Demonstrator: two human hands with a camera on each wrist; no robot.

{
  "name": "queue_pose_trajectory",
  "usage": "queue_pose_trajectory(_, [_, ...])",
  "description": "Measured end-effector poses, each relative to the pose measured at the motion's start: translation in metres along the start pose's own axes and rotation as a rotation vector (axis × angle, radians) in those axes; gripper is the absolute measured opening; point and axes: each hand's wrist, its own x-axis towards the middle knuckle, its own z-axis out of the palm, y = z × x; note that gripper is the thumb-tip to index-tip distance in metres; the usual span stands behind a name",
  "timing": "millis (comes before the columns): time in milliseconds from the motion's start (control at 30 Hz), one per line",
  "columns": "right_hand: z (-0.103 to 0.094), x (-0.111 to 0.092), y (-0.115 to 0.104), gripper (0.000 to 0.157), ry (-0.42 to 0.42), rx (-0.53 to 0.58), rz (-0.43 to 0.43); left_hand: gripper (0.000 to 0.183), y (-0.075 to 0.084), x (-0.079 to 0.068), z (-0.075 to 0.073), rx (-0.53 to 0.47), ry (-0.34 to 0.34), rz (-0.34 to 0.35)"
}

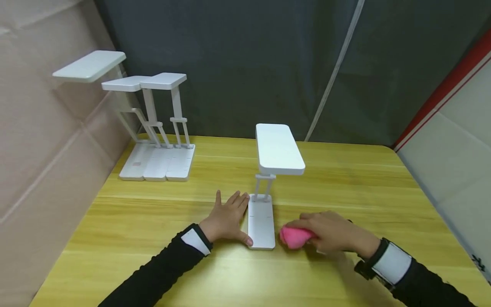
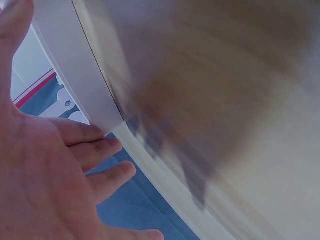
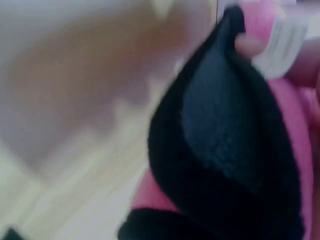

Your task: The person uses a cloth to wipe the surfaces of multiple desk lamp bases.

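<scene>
In the head view a white folding stand stands upright in the middle of the wooden table, its flat top plate tilted. My left hand is spread beside it, with thumb and fingertips right at the left edge of the base. The left wrist view shows the fingers straight along the stand's white side. To the right of the base, my right hand grips a bunched pink cloth. Up close, that cloth is pink and black, with a white tag.
Several similar white stands stand side by side at the table's back left corner, by a pale wall covering. A dark curtain hangs behind the table. White panelling with a red stripe borders the right side.
</scene>
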Motion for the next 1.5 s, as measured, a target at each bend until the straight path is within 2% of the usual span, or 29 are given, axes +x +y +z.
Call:
queue_pose_trajectory(133, [0.001, 0.023, 0.021, 0.057, 0.105, -0.082, 0.162, 0.123, 0.001, 0.000, 0.003, 0.017, -0.009, -0.007])
queue_pose_trajectory(200, [0.005, 0.036, 0.028, 0.057, 0.128, -0.101, 0.222, 0.123, 0.002, 0.000, 0.004, 0.017, -0.011, -0.002])
queue_pose_trajectory(400, [0.009, 0.055, 0.027, 0.059, 0.160, -0.129, 0.271, 0.122, 0.005, 0.002, 0.000, 0.022, -0.007, 0.013])
queue_pose_trajectory(600, [0.012, 0.047, 0.014, 0.059, 0.134, -0.150, 0.220, 0.123, 0.002, 0.002, -0.004, 0.030, -0.008, -0.008])
queue_pose_trajectory(900, [0.022, 0.018, -0.011, 0.061, 0.109, -0.200, 0.032, 0.124, -0.004, 0.002, -0.008, 0.038, -0.016, -0.021])
queue_pose_trajectory(967, [0.020, 0.012, -0.015, 0.062, 0.073, -0.164, -0.010, 0.124, -0.004, 0.002, -0.009, 0.036, -0.021, -0.024])
queue_pose_trajectory(1100, [0.007, 0.004, -0.008, 0.065, -0.024, 0.002, -0.070, 0.123, -0.004, 0.002, -0.009, 0.025, -0.020, -0.018])
queue_pose_trajectory(1200, [-0.004, 0.012, 0.007, 0.061, 0.006, 0.039, -0.009, 0.122, -0.004, 0.002, -0.009, 0.018, -0.011, -0.014])
queue_pose_trajectory(1300, [-0.006, 0.032, 0.025, 0.058, 0.096, -0.030, 0.131, 0.123, -0.003, 0.001, -0.007, 0.014, -0.008, -0.019])
queue_pose_trajectory(1400, [0.000, 0.054, 0.037, 0.058, 0.138, -0.073, 0.235, 0.123, -0.001, 0.001, -0.005, 0.014, -0.023, -0.017])
queue_pose_trajectory(1500, [0.005, 0.067, 0.039, 0.057, 0.151, -0.095, 0.258, 0.123, 0.001, 0.001, -0.003, 0.008, -0.025, -0.005])
